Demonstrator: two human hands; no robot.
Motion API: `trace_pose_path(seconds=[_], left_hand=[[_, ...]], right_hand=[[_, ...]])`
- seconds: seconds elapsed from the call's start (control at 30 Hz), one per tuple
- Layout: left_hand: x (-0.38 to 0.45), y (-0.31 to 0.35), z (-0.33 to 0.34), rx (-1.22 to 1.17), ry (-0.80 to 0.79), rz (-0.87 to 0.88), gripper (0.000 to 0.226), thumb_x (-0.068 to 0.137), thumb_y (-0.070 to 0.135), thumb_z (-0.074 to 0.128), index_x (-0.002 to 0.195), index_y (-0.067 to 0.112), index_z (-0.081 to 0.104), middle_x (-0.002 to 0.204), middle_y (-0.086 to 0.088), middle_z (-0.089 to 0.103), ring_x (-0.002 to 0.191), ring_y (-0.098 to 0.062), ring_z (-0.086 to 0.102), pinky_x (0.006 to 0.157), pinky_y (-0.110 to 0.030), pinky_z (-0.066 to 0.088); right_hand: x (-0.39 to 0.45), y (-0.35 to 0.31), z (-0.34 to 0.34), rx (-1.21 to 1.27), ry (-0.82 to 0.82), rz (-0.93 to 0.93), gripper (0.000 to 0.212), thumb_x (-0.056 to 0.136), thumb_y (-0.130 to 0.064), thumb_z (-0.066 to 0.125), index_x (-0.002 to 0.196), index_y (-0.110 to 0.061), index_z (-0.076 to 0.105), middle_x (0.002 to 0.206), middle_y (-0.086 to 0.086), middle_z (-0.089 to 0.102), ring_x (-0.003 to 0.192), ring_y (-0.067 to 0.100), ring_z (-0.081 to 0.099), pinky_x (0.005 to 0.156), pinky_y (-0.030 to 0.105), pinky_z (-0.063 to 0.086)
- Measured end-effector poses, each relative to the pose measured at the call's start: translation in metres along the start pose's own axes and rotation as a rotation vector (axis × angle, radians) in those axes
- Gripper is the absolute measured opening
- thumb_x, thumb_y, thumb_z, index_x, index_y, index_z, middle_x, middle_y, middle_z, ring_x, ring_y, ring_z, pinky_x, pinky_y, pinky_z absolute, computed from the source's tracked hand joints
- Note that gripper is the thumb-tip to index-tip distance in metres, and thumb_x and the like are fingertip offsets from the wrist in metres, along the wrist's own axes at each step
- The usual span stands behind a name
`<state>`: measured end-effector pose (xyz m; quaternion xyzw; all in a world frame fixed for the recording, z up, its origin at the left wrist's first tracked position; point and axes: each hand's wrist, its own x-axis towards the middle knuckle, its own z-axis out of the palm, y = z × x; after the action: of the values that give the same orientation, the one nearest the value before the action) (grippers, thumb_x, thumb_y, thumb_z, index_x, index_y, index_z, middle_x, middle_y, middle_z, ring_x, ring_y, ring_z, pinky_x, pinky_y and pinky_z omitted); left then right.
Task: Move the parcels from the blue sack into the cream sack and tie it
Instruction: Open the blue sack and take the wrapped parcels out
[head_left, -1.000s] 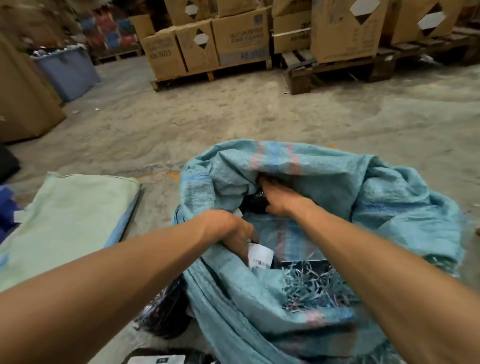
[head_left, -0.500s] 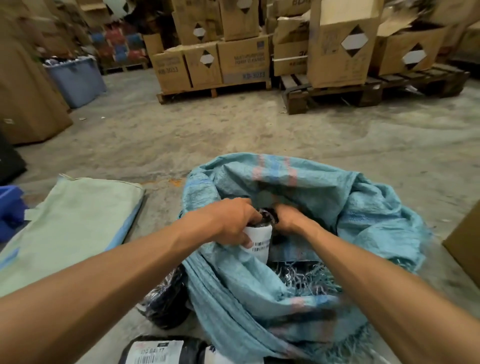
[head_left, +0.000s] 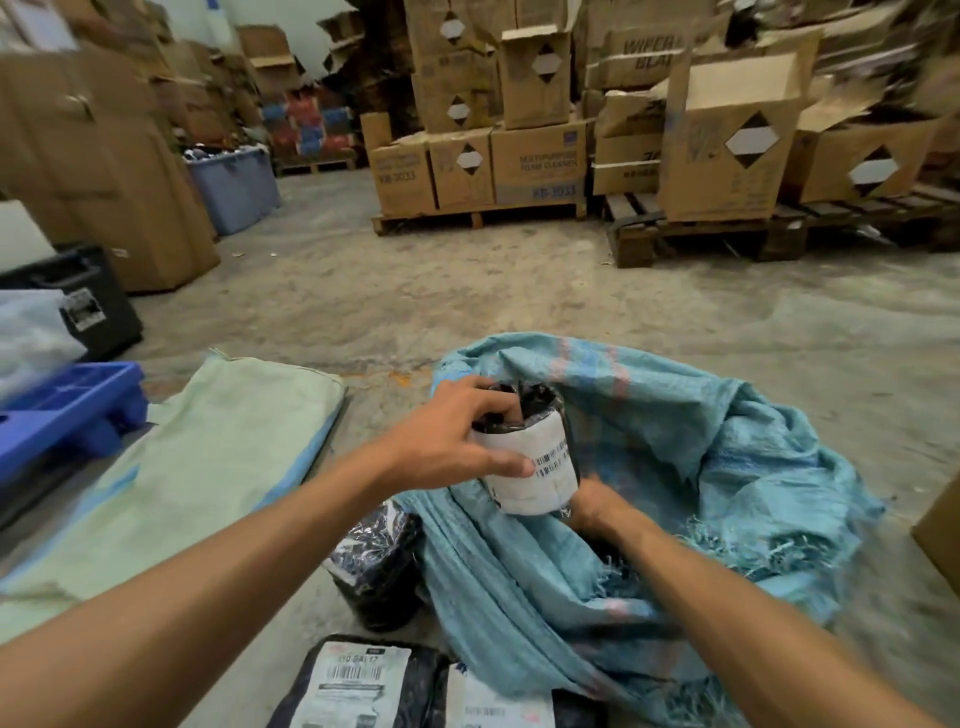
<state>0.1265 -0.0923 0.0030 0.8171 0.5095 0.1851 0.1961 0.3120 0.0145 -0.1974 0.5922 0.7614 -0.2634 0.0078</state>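
The left hand (head_left: 457, 436) gripped a rolled parcel (head_left: 530, 467), black plastic wrapped in a white label with barcodes, thumb across the label's front and fingers curled over its top edge. The parcel stood nearly upright, lifted just above the open mouth of the blue sack (head_left: 727, 467). The right hand (head_left: 592, 506) was below it, touching the parcel's lower end and partly hidden behind it; whether its fingers were clasped around the parcel or merely pressed against it, I could not tell.

The blue sack lay crumpled on the concrete floor (head_left: 519, 291), its frayed edge turned out toward the person. To its left, flat on the floor and well apart from the lifted parcel, lay the cream sack (head_left: 208, 467), with a blue stripe along one edge.

Three more parcels sat outside the sacks. A shiny black bundle (head_left: 379, 566) rested against the blue sack's left side. Nearer the person lay a flat black parcel with a printed shipping label (head_left: 353, 680), and just beside it another labelled parcel (head_left: 498, 701), cut off by the picture's lower edge.

At the far left stood a blue plastic tray (head_left: 72, 410) and behind it a black crate (head_left: 98, 306). Farther back, stacks of cardboard boxes (head_left: 530, 156) sat on wooden pallets (head_left: 701, 234), and a grey-blue bin (head_left: 234, 187) stood by tall cartons on the left.
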Motion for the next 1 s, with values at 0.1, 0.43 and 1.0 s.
trace_pose_path(seconds=[0.1, 0.43, 1.0], left_hand=[[-0.016, 0.0, 0.007, -0.101, 0.125, 0.001, 0.037, 0.067, 0.041, 0.083, 0.079, 0.016, 0.059, 0.109, -0.002, 0.052, 0.105, -0.008, 0.047, 0.087, -0.017, 0.038], [-0.089, -0.015, -0.027, -0.353, 0.396, -0.084, 0.095, 0.055, 0.015, 0.095, 0.129, 0.036, 0.039, 0.12, 0.009, 0.057, 0.11, -0.005, 0.06, 0.088, -0.017, 0.049], [-0.278, -0.115, 0.006, -0.551, 0.466, -0.462, 0.087, 0.053, -0.007, 0.09, 0.124, 0.029, 0.055, 0.116, 0.005, 0.069, 0.109, -0.012, 0.066, 0.096, -0.029, 0.053]], right_hand=[[-0.004, -0.001, 0.002, -0.021, 0.094, 0.054, 0.089, 0.074, -0.056, 0.073, 0.142, -0.016, 0.03, 0.138, 0.021, 0.043, 0.123, 0.044, 0.044, 0.1, 0.05, 0.043], [-0.101, -0.034, -0.077, 0.456, 0.489, -0.167, 0.063, 0.068, -0.048, 0.08, 0.115, -0.029, 0.041, 0.115, 0.005, 0.051, 0.095, 0.019, 0.054, 0.076, 0.031, 0.042], [-0.177, -0.248, 0.011, 0.383, 0.105, -0.663, 0.065, 0.063, -0.055, 0.076, 0.115, -0.043, 0.038, 0.115, -0.007, 0.055, 0.1, 0.013, 0.056, 0.085, 0.035, 0.049]])
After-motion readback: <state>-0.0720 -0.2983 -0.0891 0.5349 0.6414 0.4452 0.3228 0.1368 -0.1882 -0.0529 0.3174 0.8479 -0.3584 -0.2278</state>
